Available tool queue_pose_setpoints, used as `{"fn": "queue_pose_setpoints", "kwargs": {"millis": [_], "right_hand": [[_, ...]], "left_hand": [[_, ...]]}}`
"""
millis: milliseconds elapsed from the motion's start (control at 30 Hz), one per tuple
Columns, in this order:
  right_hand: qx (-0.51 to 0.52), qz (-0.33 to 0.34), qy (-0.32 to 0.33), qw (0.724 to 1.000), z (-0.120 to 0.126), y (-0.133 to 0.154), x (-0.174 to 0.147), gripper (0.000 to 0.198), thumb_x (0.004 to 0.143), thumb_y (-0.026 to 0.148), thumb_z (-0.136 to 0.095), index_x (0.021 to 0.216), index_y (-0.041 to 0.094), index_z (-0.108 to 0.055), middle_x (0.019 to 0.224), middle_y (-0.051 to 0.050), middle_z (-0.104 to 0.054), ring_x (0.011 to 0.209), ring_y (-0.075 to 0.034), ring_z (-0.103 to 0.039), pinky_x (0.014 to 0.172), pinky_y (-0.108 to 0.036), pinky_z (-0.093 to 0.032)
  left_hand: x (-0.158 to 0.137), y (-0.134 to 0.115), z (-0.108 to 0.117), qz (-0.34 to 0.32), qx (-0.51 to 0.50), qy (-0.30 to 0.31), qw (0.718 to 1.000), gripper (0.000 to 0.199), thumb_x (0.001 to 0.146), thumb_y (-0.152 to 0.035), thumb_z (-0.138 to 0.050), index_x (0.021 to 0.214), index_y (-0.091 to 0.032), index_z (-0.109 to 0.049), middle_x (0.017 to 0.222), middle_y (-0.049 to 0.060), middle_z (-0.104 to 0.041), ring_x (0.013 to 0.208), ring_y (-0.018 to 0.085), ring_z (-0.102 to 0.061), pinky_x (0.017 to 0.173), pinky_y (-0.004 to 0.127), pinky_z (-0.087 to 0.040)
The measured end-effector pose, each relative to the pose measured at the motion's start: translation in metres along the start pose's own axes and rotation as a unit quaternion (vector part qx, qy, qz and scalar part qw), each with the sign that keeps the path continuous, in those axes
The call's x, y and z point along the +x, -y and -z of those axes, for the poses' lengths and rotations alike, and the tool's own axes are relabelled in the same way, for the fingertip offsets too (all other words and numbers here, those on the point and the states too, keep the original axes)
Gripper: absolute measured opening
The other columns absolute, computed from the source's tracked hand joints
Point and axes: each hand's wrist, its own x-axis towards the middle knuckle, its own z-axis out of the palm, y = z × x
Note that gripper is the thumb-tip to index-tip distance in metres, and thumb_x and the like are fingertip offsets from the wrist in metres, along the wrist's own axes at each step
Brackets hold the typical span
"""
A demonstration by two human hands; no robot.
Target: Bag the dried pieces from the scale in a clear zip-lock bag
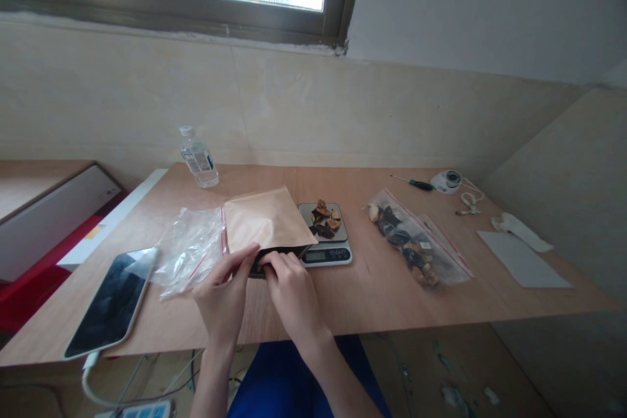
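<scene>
Your left hand (223, 294) and right hand (292, 287) both pinch the flat brown paper pouch (264, 222) at its dark mouth; keep it spread, flat on the wooden surface (372, 287), near the small digital scale (327, 241).

I see a matt kraft-paper pouch (264, 222) on smooth wooden desk (372, 287). Beside it, crinkled glossy plastic bag (189, 248); scale's (327, 238) plate looks metal.

No readable text anywhere. Bottle (198, 158) has a label with print, too small to make out. Scale (326, 243) display shows dark digits, too blurred to read. Small tag inside the bag of dried pieces (417, 239), illegible.
</scene>
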Motion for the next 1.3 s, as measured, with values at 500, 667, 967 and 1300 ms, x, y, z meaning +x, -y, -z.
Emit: {"fn": "queue_pose_setpoints", "kwargs": {"millis": [500, 667, 967, 1300], "right_hand": [[0.163, -0.057, -0.192, 0.966, 0.084, -0.079, 0.030, 0.012, 0.083, 0.029, -0.060, 0.088, 0.020, -0.066, 0.088, -0.006, -0.070, 0.082, -0.019, -0.065, 0.077, -0.033, -0.052], [-0.116, 0.018, -0.133, 0.984, 0.047, -0.092, 0.065, 0.014, 0.086, 0.018, -0.056, 0.085, 0.020, -0.069, 0.096, -0.007, -0.067, 0.096, -0.022, -0.055, 0.085, -0.035, -0.043], [-0.291, 0.019, -0.061, 0.955, 0.032, -0.089, 0.069, 0.026, 0.091, 0.016, -0.045, 0.101, 0.019, -0.069, 0.114, -0.012, -0.061, 0.107, -0.027, -0.047, 0.091, -0.042, -0.034], [0.021, 0.100, -0.185, 0.977, 0.038, -0.026, -0.012, 0.041, 0.086, 0.010, -0.031, 0.070, 0.026, -0.066, 0.073, -0.006, -0.059, 0.082, -0.021, -0.058, 0.074, -0.034, -0.049]], "left_hand": [[0.021, -0.011, 0.004, -0.001, 0.003, -0.048, 0.999, 0.016, 0.075, -0.031, -0.071, 0.089, -0.025, -0.075, 0.087, 0.000, -0.076, 0.084, 0.019, -0.070, 0.079, 0.030, -0.055], [0.020, -0.010, 0.006, 0.004, 0.008, -0.049, 0.999, 0.015, 0.075, -0.031, -0.071, 0.088, -0.024, -0.075, 0.086, 0.000, -0.075, 0.082, 0.020, -0.071, 0.077, 0.031, -0.056], [0.019, -0.007, 0.009, 0.007, 0.011, -0.050, 0.999, 0.015, 0.075, -0.032, -0.071, 0.088, -0.025, -0.076, 0.085, -0.001, -0.075, 0.079, 0.019, -0.070, 0.076, 0.030, -0.057], [0.017, -0.010, 0.005, 0.001, 0.005, -0.048, 0.999, 0.014, 0.074, -0.030, -0.071, 0.086, -0.024, -0.076, 0.087, 0.000, -0.076, 0.083, 0.019, -0.070, 0.076, 0.029, -0.055]]}}
